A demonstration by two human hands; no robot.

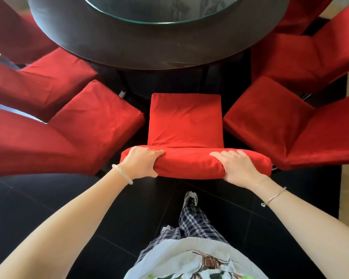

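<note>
Left hand (141,163) and right hand (237,167) clasp the padded backrest top of a red-covered chair (185,119) facing the round table (149,47) — probably heavy, its soft cover liable to slip, so the frame's corners look the safest grip.

chair (189,164): red matt cloth cover, soft nap. table (149,47), top of frame: dark wood, satin. turntable (159,16): clear glossy glass. floor (48,198): black glossy tile.
</note>
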